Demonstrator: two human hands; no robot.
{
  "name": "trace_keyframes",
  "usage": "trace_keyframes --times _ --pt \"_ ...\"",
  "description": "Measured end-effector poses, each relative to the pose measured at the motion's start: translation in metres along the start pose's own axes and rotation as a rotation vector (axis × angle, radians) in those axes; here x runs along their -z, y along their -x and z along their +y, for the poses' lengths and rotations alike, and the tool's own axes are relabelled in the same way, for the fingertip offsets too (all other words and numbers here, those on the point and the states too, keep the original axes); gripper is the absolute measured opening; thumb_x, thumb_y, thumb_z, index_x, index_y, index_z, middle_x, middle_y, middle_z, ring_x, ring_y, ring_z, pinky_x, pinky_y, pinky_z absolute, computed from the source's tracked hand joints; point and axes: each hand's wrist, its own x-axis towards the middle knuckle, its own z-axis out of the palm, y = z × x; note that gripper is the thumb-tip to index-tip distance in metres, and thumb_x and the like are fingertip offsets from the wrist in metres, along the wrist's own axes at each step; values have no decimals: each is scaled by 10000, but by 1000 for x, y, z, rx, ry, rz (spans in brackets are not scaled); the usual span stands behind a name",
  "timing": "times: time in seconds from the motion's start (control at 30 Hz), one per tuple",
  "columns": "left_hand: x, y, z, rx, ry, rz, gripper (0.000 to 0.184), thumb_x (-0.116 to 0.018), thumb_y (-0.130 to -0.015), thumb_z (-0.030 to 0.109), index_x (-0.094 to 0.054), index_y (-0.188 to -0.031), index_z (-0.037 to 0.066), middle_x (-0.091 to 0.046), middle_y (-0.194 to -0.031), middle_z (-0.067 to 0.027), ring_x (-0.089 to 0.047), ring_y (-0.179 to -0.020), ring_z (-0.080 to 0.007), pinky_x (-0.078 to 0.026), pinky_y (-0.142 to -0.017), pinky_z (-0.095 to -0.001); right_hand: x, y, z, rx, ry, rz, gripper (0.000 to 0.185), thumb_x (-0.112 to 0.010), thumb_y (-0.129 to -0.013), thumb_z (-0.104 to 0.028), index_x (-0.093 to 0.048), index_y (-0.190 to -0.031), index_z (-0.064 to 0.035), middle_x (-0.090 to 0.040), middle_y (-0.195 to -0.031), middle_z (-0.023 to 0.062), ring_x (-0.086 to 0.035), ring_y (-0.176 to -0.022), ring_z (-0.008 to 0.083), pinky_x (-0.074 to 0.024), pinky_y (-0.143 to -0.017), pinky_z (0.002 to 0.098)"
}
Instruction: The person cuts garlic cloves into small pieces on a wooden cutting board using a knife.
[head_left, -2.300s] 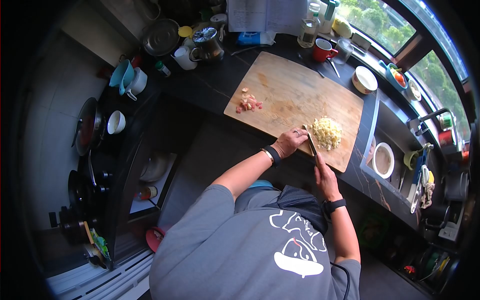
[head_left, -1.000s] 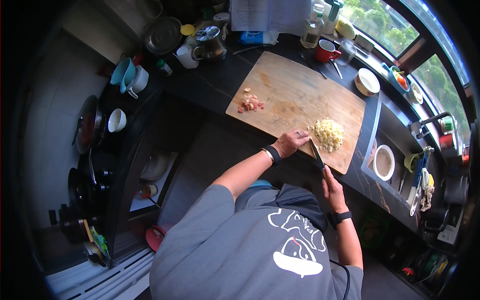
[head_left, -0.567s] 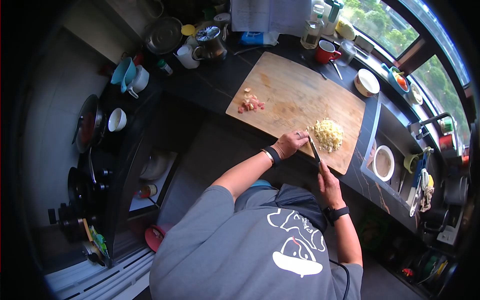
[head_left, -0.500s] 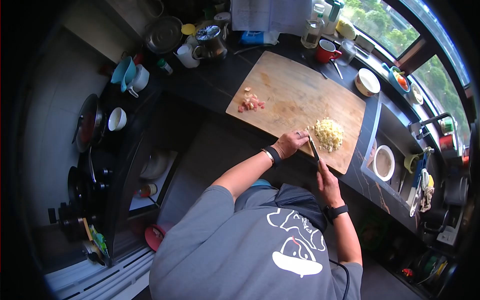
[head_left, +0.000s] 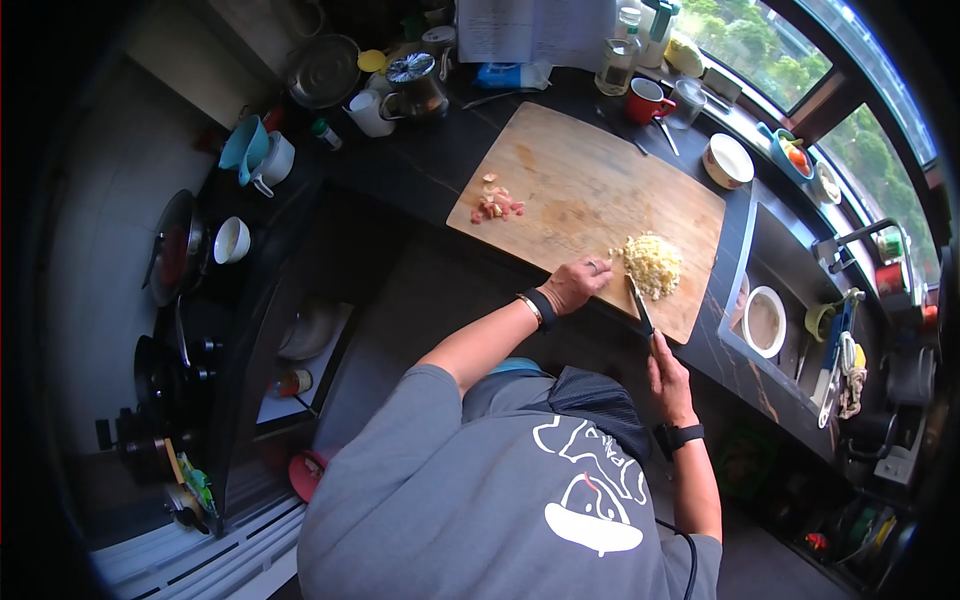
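A wooden cutting board point(head_left: 575, 160) lies on the dark counter. My right hand point(head_left: 667, 372) is closed round the handle of a kitchen knife point(head_left: 641, 305), whose blade rests by the lower left of a heap of finely chopped pale yellow food point(head_left: 653, 266). Just left of the blade, at the board's near edge, my left hand point(head_left: 576, 285) has its fingers drawn together; whatever they hold, if anything, is too small to make out. A few pale crumbs lie near its fingertips. Pinkish chopped pieces point(head_left: 497, 205) sit at the board's left end.
Right of the board is a sink point(head_left: 740, 290) with a white bowl point(head_left: 765, 322) in it. Behind stand a white bowl point(head_left: 729, 161), a red mug point(head_left: 648, 101) and a glass bottle point(head_left: 616, 65). A metal pot point(head_left: 415, 92) and white cup point(head_left: 370, 113) stand back left.
The knife has moved away from my left fingers, to the right and closer to the yellow heap. My right hand has shifted slightly down and right with it.
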Motion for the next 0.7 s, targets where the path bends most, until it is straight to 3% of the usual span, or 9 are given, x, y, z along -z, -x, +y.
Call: trace_keyframes --times 0.13,0.2,0.27,0.7 --pt "4 -3 1 15 19 -27 195 -605 -829 47 -686 -1006 38 -679 -1070 -113 -672 -977 -277 -568 -821 -347 -6 -10 -7 81 21 69 542 -575 -933 -32 -446 -1452 -118 -656 -970 203 -668 -847 348 -530 -765 387" --pt "2 -2 0 5 28 -23 186 -611 -827 51 -678 -1000 33 -677 -1064 -113 -671 -967 -280 -566 -815 -348 -10 -14 -13 16 22 9 540 -582 -929 -36 -448 -1447 -112 -653 -972 207 -663 -861 357 -527 -768 396" --pt "0 -2 -1 5 25 -25 181 -609 -828 49 -675 -996 34 -677 -1062 -113 -670 -961 -282 -565 -812 -349 -15 -19 -16 112 47 16 542 -587 -925 -38 -449 -1444 -111 -651 -973 209 -656 -873 368 -525 -769 405" --pt "7 -1 3 14 26 -7 195 -596 -814 29 -675 -992 45 -682 -1063 -108 -672 -954 -277 -558 -834 -357 -36 -40 2 57 34 -42 563 -574 -939 -74 -400 -1471 -135 -647 -1011 247 -645 -911 414 -518 -783 455"
